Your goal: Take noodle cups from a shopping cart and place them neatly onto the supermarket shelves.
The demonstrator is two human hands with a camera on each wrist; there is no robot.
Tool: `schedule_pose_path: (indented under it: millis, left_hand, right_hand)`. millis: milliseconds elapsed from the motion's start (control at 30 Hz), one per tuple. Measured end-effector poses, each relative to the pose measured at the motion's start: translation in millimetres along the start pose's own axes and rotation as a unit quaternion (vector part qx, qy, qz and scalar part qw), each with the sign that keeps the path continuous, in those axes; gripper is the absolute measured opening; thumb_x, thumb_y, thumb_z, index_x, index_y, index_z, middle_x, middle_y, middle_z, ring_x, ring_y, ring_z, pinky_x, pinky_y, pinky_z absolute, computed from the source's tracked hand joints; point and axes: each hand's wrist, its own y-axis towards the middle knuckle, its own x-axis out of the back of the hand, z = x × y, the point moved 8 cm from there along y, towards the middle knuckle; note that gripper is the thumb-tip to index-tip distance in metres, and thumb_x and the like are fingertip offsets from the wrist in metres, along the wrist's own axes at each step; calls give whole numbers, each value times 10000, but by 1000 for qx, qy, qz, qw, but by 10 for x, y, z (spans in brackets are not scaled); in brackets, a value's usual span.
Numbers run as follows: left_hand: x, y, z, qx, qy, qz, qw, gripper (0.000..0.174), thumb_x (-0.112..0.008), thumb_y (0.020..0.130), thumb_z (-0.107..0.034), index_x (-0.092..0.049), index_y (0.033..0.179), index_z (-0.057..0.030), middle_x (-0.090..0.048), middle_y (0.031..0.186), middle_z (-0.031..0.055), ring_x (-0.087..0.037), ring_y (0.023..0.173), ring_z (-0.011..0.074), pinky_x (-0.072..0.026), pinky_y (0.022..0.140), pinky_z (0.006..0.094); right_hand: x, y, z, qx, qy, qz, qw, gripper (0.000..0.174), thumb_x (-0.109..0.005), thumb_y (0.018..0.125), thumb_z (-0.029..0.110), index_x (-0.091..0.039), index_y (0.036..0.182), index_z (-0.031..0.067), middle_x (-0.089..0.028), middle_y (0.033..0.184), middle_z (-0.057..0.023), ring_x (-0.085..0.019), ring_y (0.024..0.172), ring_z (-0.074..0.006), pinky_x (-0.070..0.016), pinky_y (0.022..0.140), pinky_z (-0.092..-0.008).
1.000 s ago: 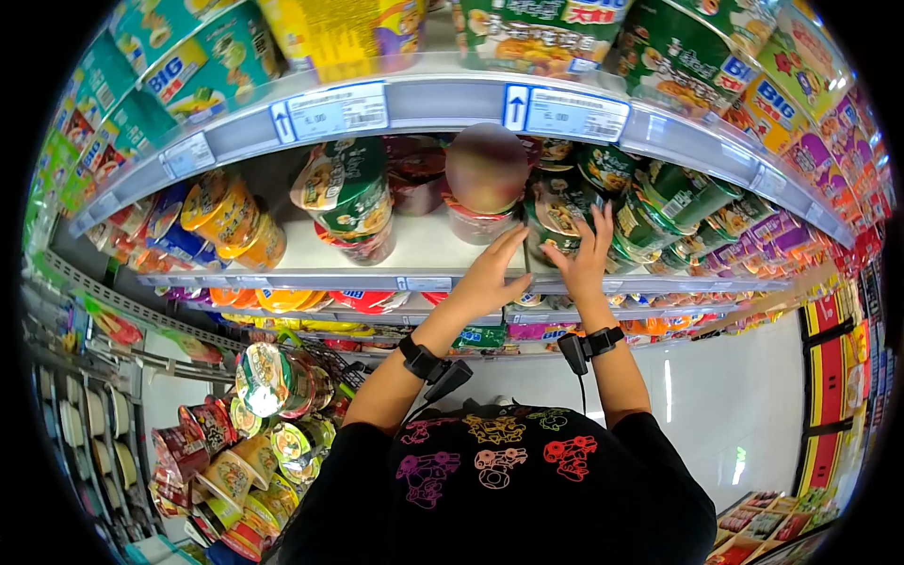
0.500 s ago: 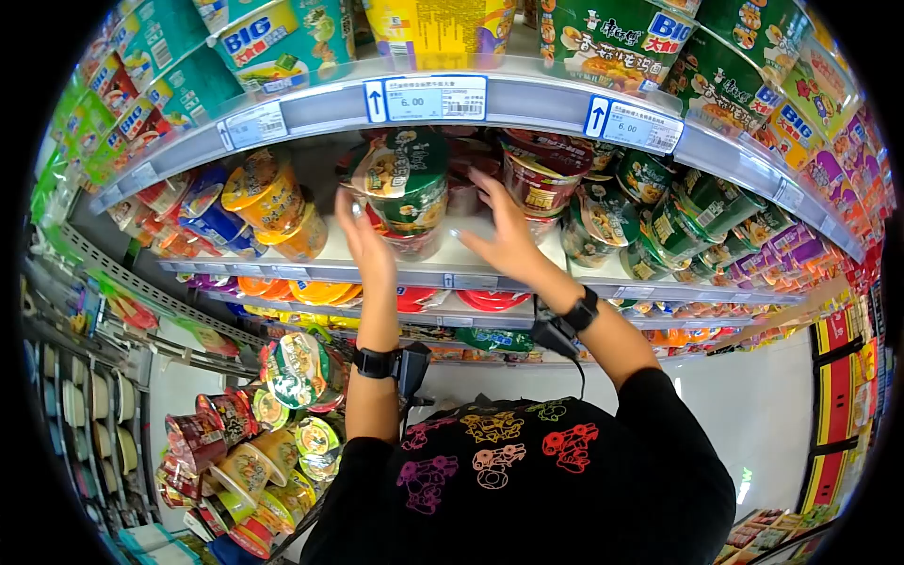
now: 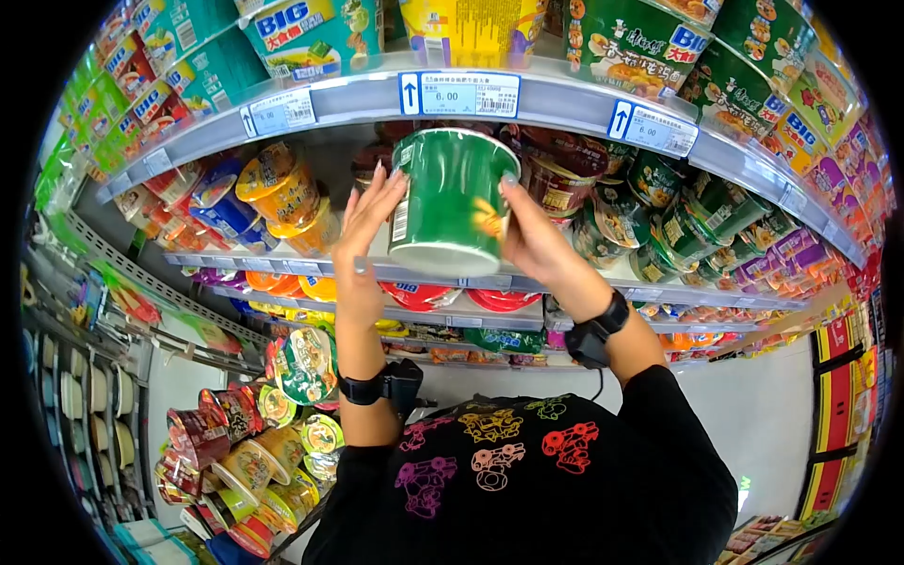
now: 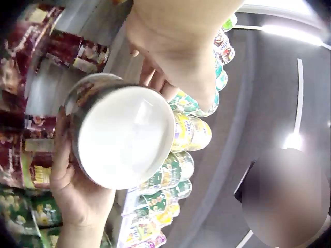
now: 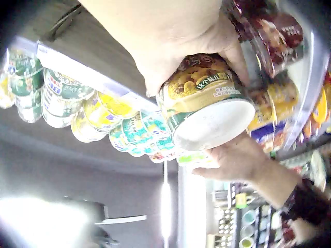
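Green noodle cup (image 3: 452, 193): one, held in front of the shelf (image 3: 330, 267), tilted, white base showing. Right hand (image 3: 546, 243): grip curled round its side. Left hand (image 3: 363, 235): fingers extended, against the opposite side. Yellow-orange cups (image 3: 282, 193): stacked on the shelf, to the left.

At the centre of the head view, the cup (image 3: 447, 202) is showing a smooth green wall like coated paper, and in the left wrist view its white base (image 4: 126, 137) is looking smooth, with a pale sheen. Across the upper frame of the head view, the rail (image 3: 363, 108) is looking like smooth plastic behind paper-like tags (image 3: 459, 95), while at lower left the piled cups (image 3: 250, 452) are gleaming glossily. At bottom centre, the shirt (image 3: 527, 523) is appearing as matt black cloth, and at lower right the smooth floor (image 3: 753, 405) is shining.
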Motion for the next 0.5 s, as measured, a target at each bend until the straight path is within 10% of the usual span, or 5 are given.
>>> schedule_pose_path:
  millis: [233,333,500]
  left_hand:
    - [-307,-69,76,135,-182,1,974,897,-203,895,-693,-463,1317,55,-446,1369,230,-346,1341,335,-236,1106,410]
    - [-425,-59,44,127,-214,9,968,632,-321,969,-447,-422,1351,46,-451,1378,189,-487,1236,254,-406,1022,345]
    - [-639,-26,-116,171,-255,8,952,842,-276,905,-654,-452,1324,56,-417,1390,229,-344,1343,322,-251,1101,409]
  right_hand:
    - [-353,-540,-302,-212,225,54,950,844,-382,854,716,-319,1422,96,-455,1381,-121,-490,1235,-295,-394,1009,-509]
    - [-294,-640,-320,-214,244,44,945,863,-366,850,728,-310,1425,87,-446,1387,-138,-496,1228,-313,-389,1009,-530]
    - [-182,-774,-239,-202,261,44,943,871,-357,850,731,-299,1429,84,-435,1397,-146,-492,1230,-327,-395,1003,-542]
